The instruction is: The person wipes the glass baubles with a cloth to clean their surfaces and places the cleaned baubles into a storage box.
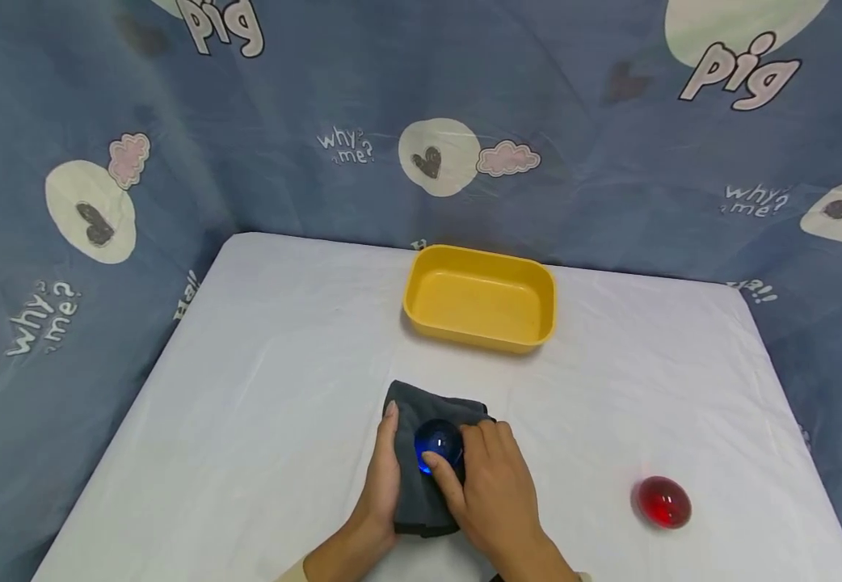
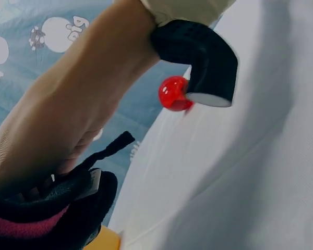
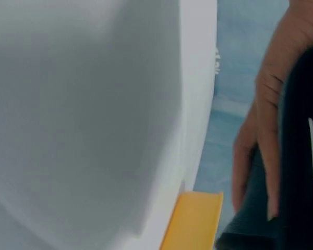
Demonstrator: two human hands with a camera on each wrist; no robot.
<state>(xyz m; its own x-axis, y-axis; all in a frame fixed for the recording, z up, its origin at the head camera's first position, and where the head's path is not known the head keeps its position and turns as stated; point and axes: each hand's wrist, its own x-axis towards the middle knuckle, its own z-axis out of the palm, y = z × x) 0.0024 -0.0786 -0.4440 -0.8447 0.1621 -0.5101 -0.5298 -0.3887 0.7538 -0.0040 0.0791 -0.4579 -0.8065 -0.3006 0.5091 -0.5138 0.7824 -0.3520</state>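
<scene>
A dark grey cloth [image 1: 418,495] is held up near the table's front edge, with a glossy blue ball [image 1: 438,442] on it. My left hand [image 1: 381,481] grips the cloth along its left side, thumb pointing up the edge. From the right, my right hand [image 1: 495,485] pinches the ball, thumb across its front and fingers curled at the cloth's right edge. Pink lining [image 2: 26,224], a small white tag and a black loop [image 2: 112,148] show on the cloth in the left wrist view. Left-hand fingers [image 3: 271,140] lie over the cloth in the right wrist view.
A yellow tray [image 1: 479,339] stands at the back of the white-covered table [image 1: 283,388]. To the right of my hands lies a glossy red ball [image 1: 663,502]. A blue printed curtain [image 1: 305,89] surrounds the table's back and sides.
</scene>
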